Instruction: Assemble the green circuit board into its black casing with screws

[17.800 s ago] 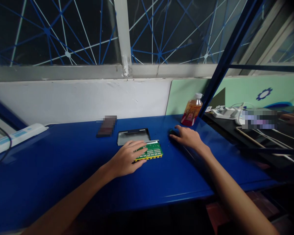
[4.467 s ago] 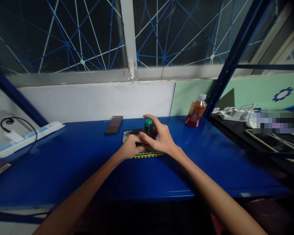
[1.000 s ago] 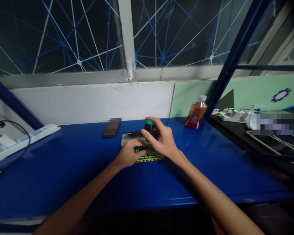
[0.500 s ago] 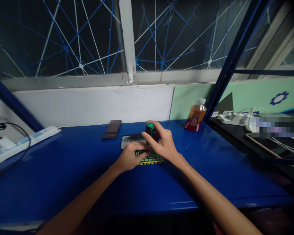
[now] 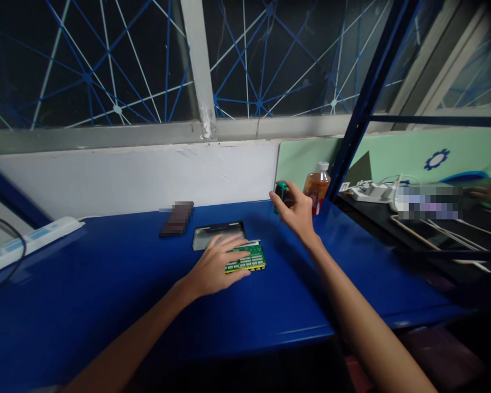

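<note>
A green circuit board point(image 5: 251, 255) with a yellow front edge lies on the blue table. My left hand point(image 5: 219, 262) rests over its left part, fingers spread across the top and the thumb along the front edge. Raised to the right of the board, my right hand point(image 5: 297, 207) grips a green and black screwdriver handle point(image 5: 280, 196); its shaft is too faint to make out. Just behind the board sits a shallow dark-rimmed metal tray point(image 5: 204, 237), partly covered by my left fingers.
A dark flat object point(image 5: 177, 219) lies at the back left. An amber bottle point(image 5: 317, 185) stands behind my right hand. A white power strip point(image 5: 33, 243) is at the left. Cables and a power strip point(image 5: 372, 192) lie on the black surface at the right, near another person's hand.
My right hand has lifted the screwdriver away from the board, up and to the right. My left hand has opened out flat over the board. The view has shifted slightly right.
</note>
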### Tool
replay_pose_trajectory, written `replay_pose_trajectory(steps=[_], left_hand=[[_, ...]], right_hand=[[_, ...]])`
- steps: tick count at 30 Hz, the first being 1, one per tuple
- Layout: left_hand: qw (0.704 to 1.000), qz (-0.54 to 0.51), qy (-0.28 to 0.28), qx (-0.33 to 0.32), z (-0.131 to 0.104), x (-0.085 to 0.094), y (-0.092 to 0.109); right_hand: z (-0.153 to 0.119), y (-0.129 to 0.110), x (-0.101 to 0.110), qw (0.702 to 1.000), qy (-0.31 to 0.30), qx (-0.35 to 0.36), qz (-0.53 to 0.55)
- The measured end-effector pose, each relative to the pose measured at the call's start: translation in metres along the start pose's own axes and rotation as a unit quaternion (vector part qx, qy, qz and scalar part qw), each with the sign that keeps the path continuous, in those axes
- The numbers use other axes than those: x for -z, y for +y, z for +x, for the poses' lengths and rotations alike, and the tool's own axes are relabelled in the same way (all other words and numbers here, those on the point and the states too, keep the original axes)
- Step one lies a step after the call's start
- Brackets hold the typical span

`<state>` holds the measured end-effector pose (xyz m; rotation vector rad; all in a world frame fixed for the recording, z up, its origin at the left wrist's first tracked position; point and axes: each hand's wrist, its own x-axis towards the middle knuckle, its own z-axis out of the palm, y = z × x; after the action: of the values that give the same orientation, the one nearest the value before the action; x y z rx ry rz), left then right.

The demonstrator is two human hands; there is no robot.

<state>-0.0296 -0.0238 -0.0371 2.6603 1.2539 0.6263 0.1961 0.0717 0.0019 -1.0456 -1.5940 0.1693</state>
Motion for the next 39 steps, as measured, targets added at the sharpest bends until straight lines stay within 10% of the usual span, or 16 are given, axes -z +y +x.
replay_pose_trajectory(steps=[21,39], left_hand=[[1.000,0.014,-0.009,-0.010,-0.001,0.001,0.002],[0.976,-0.129,0.173,0.017,0.010,-0.004,0.005]], right_hand=[[-0.002,0.016,-0.006,0.996,-0.029,0.015,-0.085],[-0.005,-0.036,-0.010,0.944,-0.023,-0.135,0.300]])
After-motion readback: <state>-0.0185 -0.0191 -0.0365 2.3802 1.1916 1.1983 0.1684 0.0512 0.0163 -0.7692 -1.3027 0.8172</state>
